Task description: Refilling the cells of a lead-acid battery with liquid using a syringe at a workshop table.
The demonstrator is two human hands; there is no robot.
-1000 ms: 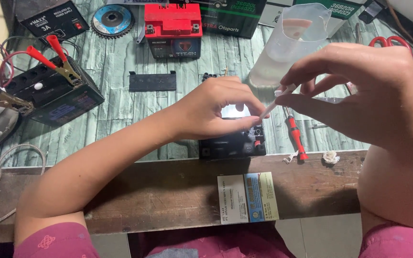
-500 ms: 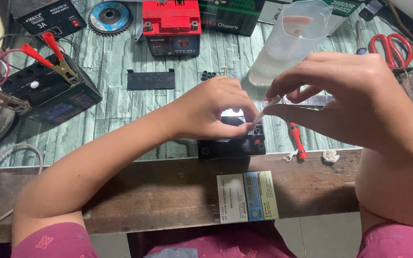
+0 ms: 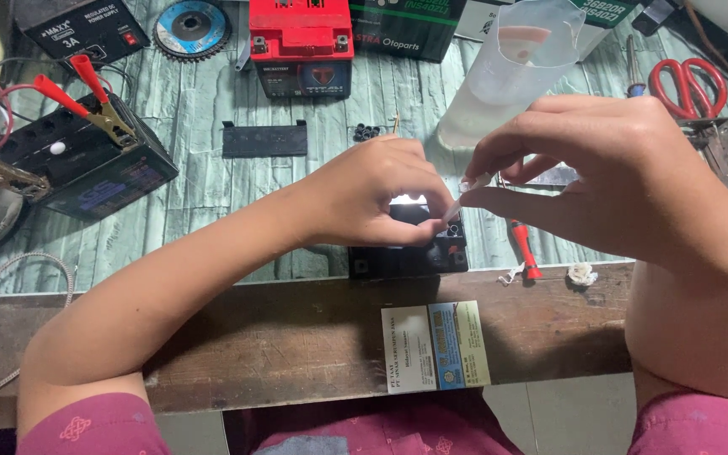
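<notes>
white thin plastic dropper, pinched in the right hand, slants down-left toward the small black battery steadied by the closed left hand mid-frame.

Screwdriver right of small battery

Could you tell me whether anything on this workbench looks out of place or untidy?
Small white scraps lie loose at the bench edge beside the red-handled screwdriver, like litter. Nothing looks spilled: the plastic jug stands upright behind the right hand.
</notes>
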